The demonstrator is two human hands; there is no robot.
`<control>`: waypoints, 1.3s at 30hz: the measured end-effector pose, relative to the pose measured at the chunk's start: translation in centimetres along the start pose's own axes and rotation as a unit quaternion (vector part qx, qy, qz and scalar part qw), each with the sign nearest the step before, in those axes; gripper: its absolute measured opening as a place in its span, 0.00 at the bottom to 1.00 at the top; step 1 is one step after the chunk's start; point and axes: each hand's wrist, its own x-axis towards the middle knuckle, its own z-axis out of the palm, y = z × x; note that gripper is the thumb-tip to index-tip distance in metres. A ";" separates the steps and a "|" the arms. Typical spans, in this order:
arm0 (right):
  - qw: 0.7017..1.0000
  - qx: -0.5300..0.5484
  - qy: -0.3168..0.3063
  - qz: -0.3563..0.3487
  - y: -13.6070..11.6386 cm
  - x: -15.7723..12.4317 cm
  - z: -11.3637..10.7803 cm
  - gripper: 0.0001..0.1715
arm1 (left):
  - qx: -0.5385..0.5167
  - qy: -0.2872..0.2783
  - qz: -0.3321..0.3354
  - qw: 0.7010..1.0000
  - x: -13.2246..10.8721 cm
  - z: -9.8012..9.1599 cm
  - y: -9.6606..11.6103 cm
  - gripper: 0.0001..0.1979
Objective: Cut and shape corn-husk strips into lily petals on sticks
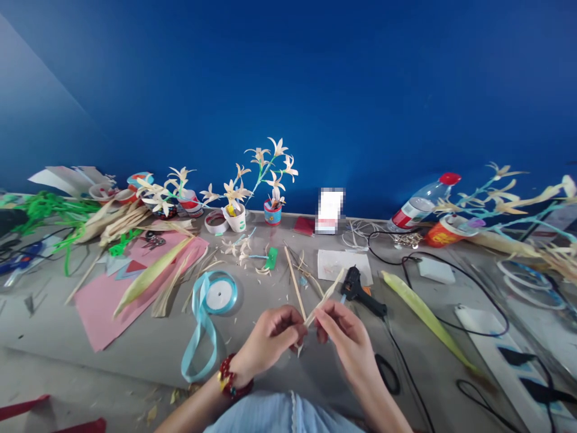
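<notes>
Between my two hands runs a pale strip of dried corn husk (328,294), slanting up to the right. My left hand (273,337), with a red beaded bracelet at its wrist, pinches the lower end with thumb and forefinger. Close beside it, my right hand (345,337) is closed on the same strip between thumb and fingers. A black glue gun (363,291) lies just beyond my right hand, near a white paper sheet (324,264). Left of my hands is a roll of light blue ribbon (220,293) with a loose loop. A thin pale stick (294,282) lies behind my fingers.
Husk flowers stand in a white cup (237,219) and a blue-red cup (273,213). Pink paper (99,313) with husks covers the left. At right are a green husk (426,313), a plastic bottle (419,204), cables and a white power strip (487,349).
</notes>
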 end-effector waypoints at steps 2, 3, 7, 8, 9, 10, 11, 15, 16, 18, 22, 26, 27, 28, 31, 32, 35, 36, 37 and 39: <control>1.000 -0.020 -0.023 0.006 -0.1 -0.1 0.0 0.18 | 0.004 0.000 0.012 1.000 0.0 0.0 -0.1 0.10; 0.999 -0.024 -0.026 0.008 0.0 -0.1 0.0 0.18 | 0.010 -0.003 0.016 1.000 0.0 0.0 -0.2 0.10; 1.000 0.006 0.018 -0.003 0.5 -0.3 -0.2 0.18 | 0.038 -0.016 0.010 0.999 -0.1 -0.2 -0.4 0.08; 1.000 0.015 0.026 -0.005 0.7 -0.4 -0.2 0.18 | 0.042 -0.016 0.006 0.999 -0.1 -0.3 -0.4 0.08; 0.999 0.022 0.032 -0.006 0.9 -0.4 -0.3 0.19 | 0.042 -0.016 0.002 0.999 -0.1 -0.4 -0.4 0.08; 0.999 0.029 0.035 -0.005 1.1 -0.4 -0.3 0.19 | 0.042 -0.017 -0.001 0.999 -0.2 -0.4 -0.3 0.08; 0.999 0.035 0.038 -0.004 1.3 -0.5 -0.4 0.19 | 0.039 -0.020 -0.002 0.999 -0.2 -0.5 -0.3 0.08; 0.996 0.061 0.061 -0.009 1.9 -0.6 -0.5 0.18 | 0.039 -0.040 0.013 0.998 -0.4 -0.7 -0.2 0.09; 0.996 0.061 0.067 -0.013 2.0 -0.6 -0.4 0.18 | 0.046 -0.040 0.018 0.998 -0.4 -0.7 -0.2 0.09; 0.995 0.044 0.084 -0.029 2.1 -0.7 -0.4 0.18 | 0.065 -0.030 0.023 0.997 -0.4 -0.7 -0.3 0.10; 0.985 -0.068 0.128 -0.089 1.5 -1.2 -0.1 0.18 | 0.181 0.038 0.046 0.982 -0.5 -0.7 0.0 0.09; 0.970 -0.133 0.154 -0.130 1.0 -1.5 -0.1 0.19 | 0.188 0.008 0.054 0.981 -0.6 -0.9 0.7 0.09; 0.971 -0.133 0.154 -0.129 1.0 -1.5 -0.1 0.19 | 0.167 -0.009 0.048 0.985 -0.7 -0.9 0.8 0.10; 0.971 -0.134 0.151 -0.128 1.0 -1.5 -0.1 0.19 | 0.155 -0.019 0.042 0.987 -0.7 -1.0 0.8 0.11; 0.962 -0.169 0.148 -0.157 1.4 -1.5 -0.1 0.17 | 0.223 0.021 0.057 0.973 -0.7 -1.0 0.5 0.10; 0.954 -0.188 0.147 -0.182 1.6 -1.5 -0.1 0.15 | 0.269 0.047 0.071 0.959 -0.7 -1.0 0.3 0.09; 0.931 -0.230 0.141 -0.246 1.9 -1.4 -0.2 0.08 | 0.375 0.109 0.119 0.913 -0.7 -1.0 -0.3 0.05; 0.930 -0.233 0.142 -0.245 1.9 -1.4 -0.2 0.08 | 0.388 0.117 0.134 0.904 -0.7 -1.0 -0.4 0.05; 0.934 -0.231 0.144 -0.230 1.9 -1.3 -0.3 0.10 | 0.393 0.121 0.153 0.899 -0.7 -1.0 -0.4 0.05; 0.947 -0.220 0.147 -0.181 1.8 -1.1 -0.5 0.13 | 0.396 0.125 0.213 0.884 -0.5 -1.0 -0.4 0.02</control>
